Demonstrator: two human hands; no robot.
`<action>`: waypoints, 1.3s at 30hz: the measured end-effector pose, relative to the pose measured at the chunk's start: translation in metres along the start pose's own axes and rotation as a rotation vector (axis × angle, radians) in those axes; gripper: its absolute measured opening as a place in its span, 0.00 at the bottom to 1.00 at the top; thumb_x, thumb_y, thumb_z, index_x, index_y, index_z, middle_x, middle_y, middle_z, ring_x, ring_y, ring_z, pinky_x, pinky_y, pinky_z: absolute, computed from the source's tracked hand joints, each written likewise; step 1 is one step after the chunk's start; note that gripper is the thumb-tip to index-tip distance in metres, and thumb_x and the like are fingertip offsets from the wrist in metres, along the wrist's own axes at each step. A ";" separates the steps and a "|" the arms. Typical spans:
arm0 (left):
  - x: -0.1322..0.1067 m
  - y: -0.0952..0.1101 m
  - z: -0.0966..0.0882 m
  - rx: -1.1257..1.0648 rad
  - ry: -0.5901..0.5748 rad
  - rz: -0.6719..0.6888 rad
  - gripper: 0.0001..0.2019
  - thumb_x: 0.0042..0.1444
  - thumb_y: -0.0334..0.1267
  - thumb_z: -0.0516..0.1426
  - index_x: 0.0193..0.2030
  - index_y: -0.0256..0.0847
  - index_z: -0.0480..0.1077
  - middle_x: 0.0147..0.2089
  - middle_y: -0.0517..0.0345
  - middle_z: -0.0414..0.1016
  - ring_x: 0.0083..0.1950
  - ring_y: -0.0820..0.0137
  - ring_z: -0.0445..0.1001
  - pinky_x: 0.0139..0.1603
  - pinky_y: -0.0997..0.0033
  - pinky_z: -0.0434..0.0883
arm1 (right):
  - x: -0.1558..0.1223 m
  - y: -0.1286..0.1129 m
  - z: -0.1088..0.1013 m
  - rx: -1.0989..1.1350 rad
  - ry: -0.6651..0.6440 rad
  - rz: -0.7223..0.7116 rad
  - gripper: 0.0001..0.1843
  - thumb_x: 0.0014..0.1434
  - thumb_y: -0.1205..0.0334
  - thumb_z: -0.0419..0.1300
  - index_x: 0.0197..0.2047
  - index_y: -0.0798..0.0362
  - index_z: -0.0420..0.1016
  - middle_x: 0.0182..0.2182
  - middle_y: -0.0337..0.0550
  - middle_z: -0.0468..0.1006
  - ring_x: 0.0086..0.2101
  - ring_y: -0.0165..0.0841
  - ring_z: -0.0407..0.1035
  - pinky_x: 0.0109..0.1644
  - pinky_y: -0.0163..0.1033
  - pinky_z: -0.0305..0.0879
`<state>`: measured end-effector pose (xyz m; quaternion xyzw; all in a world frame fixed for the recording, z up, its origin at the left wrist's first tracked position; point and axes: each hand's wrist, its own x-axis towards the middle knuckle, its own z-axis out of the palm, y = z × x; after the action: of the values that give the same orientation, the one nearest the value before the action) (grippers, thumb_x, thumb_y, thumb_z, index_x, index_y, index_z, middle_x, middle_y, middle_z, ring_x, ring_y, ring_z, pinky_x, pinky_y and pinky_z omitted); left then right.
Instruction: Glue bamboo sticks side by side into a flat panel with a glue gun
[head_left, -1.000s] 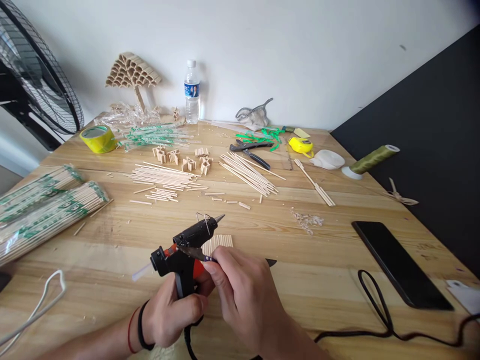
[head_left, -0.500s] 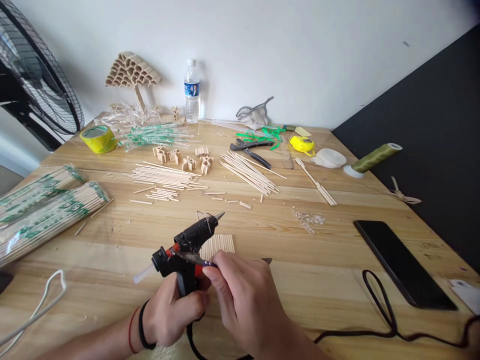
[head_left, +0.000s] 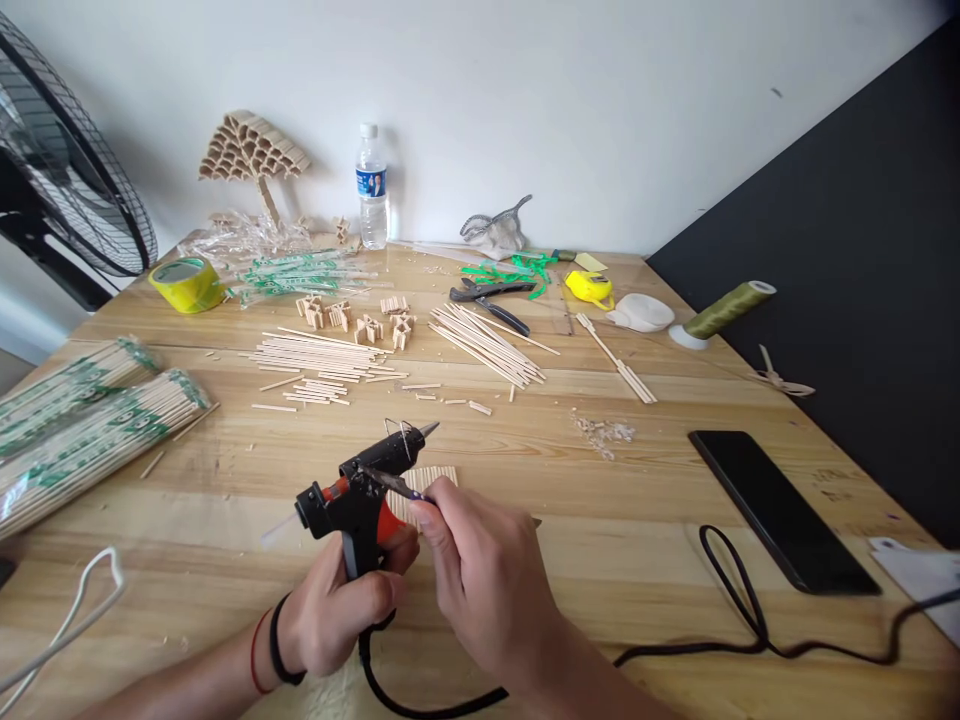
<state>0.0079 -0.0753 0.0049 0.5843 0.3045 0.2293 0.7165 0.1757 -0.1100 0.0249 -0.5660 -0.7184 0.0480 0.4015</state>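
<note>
My left hand (head_left: 341, 600) is closed round the handle of a black hot glue gun (head_left: 375, 480) with an orange trigger. Its nozzle points up and to the right, and a clear glue stick (head_left: 277, 530) sticks out at the back. In my right hand (head_left: 487, 560) is a slim tool with a dark metal blade (head_left: 390, 482); its exact kind is hidden by the fingers. The blade's tip touches the side of the gun's body. Behind both hands a flat panel of short wooden sticks (head_left: 442, 480) lies on the table, partly covered.
Loose wooden sticks (head_left: 487, 345), small stick blocks (head_left: 367, 328), pliers (head_left: 495, 295) and a yellow tape measure (head_left: 589, 288) lie farther back. Bagged sticks (head_left: 97, 440) are at left. A phone (head_left: 780, 510) and black cable (head_left: 690, 652) are at right. A water bottle (head_left: 372, 190) stands by the wall.
The blade has shifted along the gun's body, its tip now higher beside the barrel. More of the orange trigger shows. The whole view has moved slightly, with things shifted left.
</note>
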 end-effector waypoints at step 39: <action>-0.014 -0.004 -0.001 0.275 -0.002 0.029 0.10 0.51 0.39 0.55 0.27 0.43 0.55 0.27 0.63 0.54 0.29 0.71 0.54 0.28 0.70 0.59 | -0.002 -0.010 -0.007 0.075 0.008 -0.076 0.22 0.79 0.62 0.41 0.31 0.49 0.60 0.18 0.32 0.66 0.17 0.27 0.55 0.25 0.37 0.48</action>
<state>-0.0031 -0.0854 0.0029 0.6817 0.3238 0.1954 0.6263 0.1727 -0.1179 0.0336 -0.5231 -0.7356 0.0573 0.4267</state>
